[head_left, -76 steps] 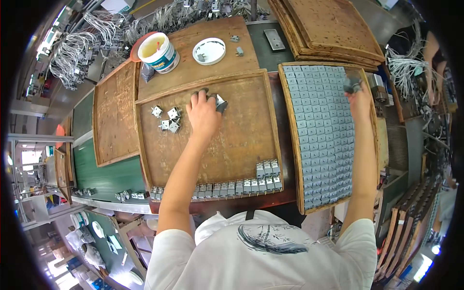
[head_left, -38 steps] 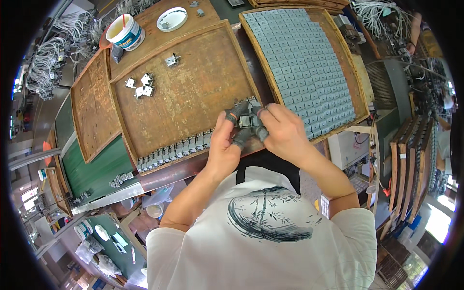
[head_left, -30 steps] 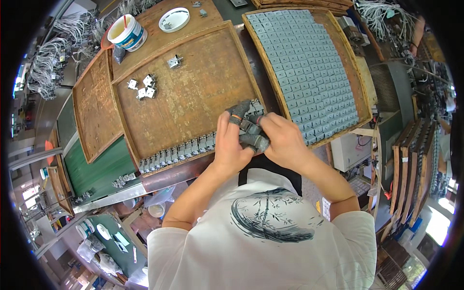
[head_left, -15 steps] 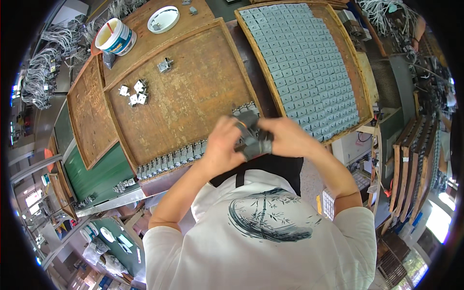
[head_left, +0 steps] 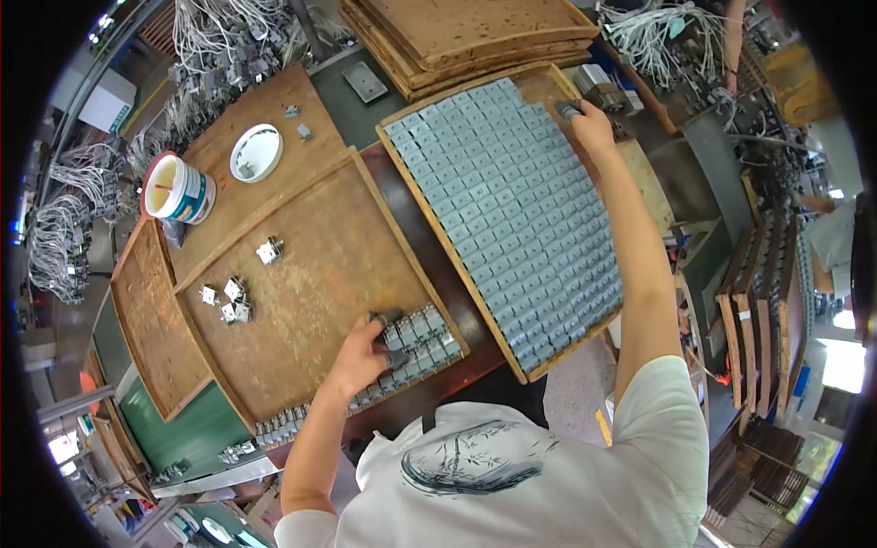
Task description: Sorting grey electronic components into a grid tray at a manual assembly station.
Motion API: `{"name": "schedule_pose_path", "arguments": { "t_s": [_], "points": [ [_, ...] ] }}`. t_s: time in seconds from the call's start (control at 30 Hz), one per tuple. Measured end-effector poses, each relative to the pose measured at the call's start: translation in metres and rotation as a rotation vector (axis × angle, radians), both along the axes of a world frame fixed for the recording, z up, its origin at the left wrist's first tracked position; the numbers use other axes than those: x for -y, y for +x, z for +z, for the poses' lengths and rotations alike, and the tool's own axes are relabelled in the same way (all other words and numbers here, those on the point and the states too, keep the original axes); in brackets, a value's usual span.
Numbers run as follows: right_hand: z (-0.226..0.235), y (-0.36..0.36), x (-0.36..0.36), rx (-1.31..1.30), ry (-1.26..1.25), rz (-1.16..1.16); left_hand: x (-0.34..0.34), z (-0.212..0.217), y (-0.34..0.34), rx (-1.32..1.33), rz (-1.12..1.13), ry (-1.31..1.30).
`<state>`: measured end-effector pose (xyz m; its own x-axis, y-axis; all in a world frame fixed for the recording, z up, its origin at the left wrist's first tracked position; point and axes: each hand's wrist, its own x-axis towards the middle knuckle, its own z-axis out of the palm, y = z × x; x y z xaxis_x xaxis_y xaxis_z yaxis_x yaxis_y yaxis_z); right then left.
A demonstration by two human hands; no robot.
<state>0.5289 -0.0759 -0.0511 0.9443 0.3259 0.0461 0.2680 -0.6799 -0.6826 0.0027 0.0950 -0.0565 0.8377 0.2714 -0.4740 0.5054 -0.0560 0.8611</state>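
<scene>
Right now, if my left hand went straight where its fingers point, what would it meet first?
Your left hand would likely meet metal parts in the near right corner of the wooden tray; it may already touch them.

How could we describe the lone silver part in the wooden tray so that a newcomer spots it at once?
Start with the large brown wooden tray beneath the person's left hand. Toward its far side lies a small silver part. It sits by itself, apart from the cluster to its left and the rows along the near edge.
</scene>
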Motion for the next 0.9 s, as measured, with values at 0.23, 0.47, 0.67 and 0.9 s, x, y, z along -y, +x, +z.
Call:
{"name": "schedule_pose_path", "arguments": {
  "t_s": [0.23,0.47,0.67,0.9],
  "points": [
    [-0.054,0.064,-0.018,-0.19,0.028,0.134,0.004,0.007,0.002,0.096,-0.114,0.277],
    [-0.018,0.038,-0.018,-0.139,0.449,-0.119,-0.007,0.009,0.011,0.174,-0.123,0.414],
    [-0.005,-0.039,0.016,-0.548,0.991,0.097,-0.117,0.026,0.02,-0.066,0.567,1.115],
    [0.025,-0.217,0.007,-0.601,0.846,0.211,-0.146,-0.02,0.045,-0.169,0.674,1.213]
  ]
}}
